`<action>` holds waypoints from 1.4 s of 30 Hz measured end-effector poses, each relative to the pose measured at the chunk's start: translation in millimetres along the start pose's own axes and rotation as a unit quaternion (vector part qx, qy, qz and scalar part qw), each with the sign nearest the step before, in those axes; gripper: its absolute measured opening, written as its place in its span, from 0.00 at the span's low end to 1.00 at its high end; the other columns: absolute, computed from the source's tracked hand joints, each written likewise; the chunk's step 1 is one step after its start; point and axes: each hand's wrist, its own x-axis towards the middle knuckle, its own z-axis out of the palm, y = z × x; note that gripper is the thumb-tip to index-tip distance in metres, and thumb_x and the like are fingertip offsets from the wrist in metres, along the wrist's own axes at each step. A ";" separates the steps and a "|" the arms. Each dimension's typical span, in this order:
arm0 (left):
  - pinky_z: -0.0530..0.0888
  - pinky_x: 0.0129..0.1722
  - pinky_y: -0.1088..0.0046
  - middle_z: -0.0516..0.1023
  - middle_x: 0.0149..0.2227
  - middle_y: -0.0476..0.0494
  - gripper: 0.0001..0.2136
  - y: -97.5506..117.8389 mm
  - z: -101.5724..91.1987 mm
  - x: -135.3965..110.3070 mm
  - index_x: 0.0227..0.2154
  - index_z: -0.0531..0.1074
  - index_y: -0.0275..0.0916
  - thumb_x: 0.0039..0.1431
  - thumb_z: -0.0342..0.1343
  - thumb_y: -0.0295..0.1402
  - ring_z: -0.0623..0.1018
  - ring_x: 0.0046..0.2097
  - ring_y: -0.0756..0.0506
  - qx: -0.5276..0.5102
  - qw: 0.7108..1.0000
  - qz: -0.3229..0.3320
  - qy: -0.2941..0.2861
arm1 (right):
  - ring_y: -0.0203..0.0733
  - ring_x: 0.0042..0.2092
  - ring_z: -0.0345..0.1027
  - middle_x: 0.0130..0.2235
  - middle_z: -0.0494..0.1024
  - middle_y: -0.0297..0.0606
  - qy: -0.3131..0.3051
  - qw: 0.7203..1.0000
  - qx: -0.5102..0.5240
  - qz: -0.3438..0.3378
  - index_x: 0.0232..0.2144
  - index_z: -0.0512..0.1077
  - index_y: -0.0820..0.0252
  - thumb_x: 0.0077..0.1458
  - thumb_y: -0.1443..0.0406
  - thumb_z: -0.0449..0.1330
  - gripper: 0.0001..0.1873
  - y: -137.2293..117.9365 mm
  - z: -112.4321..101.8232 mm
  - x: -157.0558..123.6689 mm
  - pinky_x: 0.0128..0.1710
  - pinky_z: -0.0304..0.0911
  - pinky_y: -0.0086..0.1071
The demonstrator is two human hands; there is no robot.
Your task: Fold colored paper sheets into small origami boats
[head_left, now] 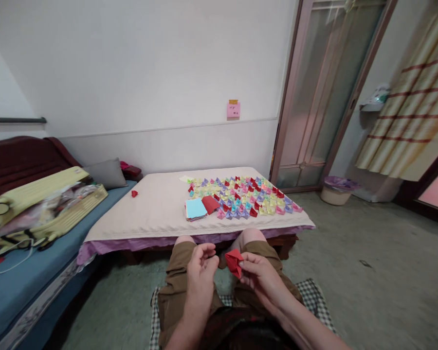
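Over my lap, my right hand (257,272) pinches a piece of red folded origami paper (234,263) between thumb and fingers. Just left of it, apart from the paper, my left hand (203,272) has loosely curled fingers, with a gap between thumb and fingertips and nothing visible in them. Beyond my knees, a stack of square paper (196,209) with a light blue sheet on top lies on the cloth-covered table (160,206). Red paper (210,204) lies beside the stack. Many small folded paper pieces (246,197) in several colours stand in rows on the right.
A single small red folded piece (134,193) sits at the table's left. Left of the table, an open yellow suitcase (63,211) rests on a blue-covered bed (32,262). A bin (336,190) stands by the sliding door (328,97). A pink note (233,110) hangs on the wall.
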 end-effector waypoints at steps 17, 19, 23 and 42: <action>0.62 0.26 0.78 0.75 0.22 0.50 0.16 -3.2 0.8 2.5 0.32 0.70 0.32 0.34 0.55 0.20 0.70 0.24 0.52 -0.096 0.971 -0.182 -0.120 | 0.30 0.18 0.58 0.15 0.72 0.33 -0.026 0.993 -0.113 0.003 0.18 0.73 0.65 0.42 0.66 0.62 0.07 -0.2 -3.0 1.0 0.20 0.48 0.25; 0.62 0.26 0.78 0.74 0.21 0.51 0.15 -3.6 1.9 2.2 0.32 0.70 0.32 0.35 0.56 0.21 0.70 0.23 0.53 -0.091 0.971 -0.182 -0.123 | 0.30 0.17 0.58 0.15 0.71 0.33 -0.024 0.992 -0.122 0.004 0.17 0.73 0.65 0.41 0.66 0.61 0.07 -0.8 -3.4 2.0 0.20 0.48 0.25; 0.62 0.25 0.78 0.74 0.21 0.52 0.14 -4.8 2.0 2.4 0.32 0.70 0.33 0.36 0.58 0.22 0.68 0.22 0.54 -0.083 0.971 -0.182 -0.131 | 0.29 0.16 0.55 0.13 0.68 0.31 -0.017 0.991 -0.136 0.008 0.15 0.71 0.64 0.40 0.66 0.61 0.07 -3.1 -4.9 3.8 0.18 0.44 0.25; 0.70 0.35 0.72 0.77 0.31 0.44 0.12 -7.6 4.5 3.5 0.35 0.72 0.35 0.46 0.60 0.31 0.75 0.34 0.46 -0.015 0.993 -0.075 -0.095 | 0.26 0.13 0.50 0.14 0.68 0.30 0.002 0.996 -0.090 0.017 0.16 0.69 0.64 0.41 0.62 0.62 0.11 -1.1 -3.9 9.3 0.15 0.37 0.25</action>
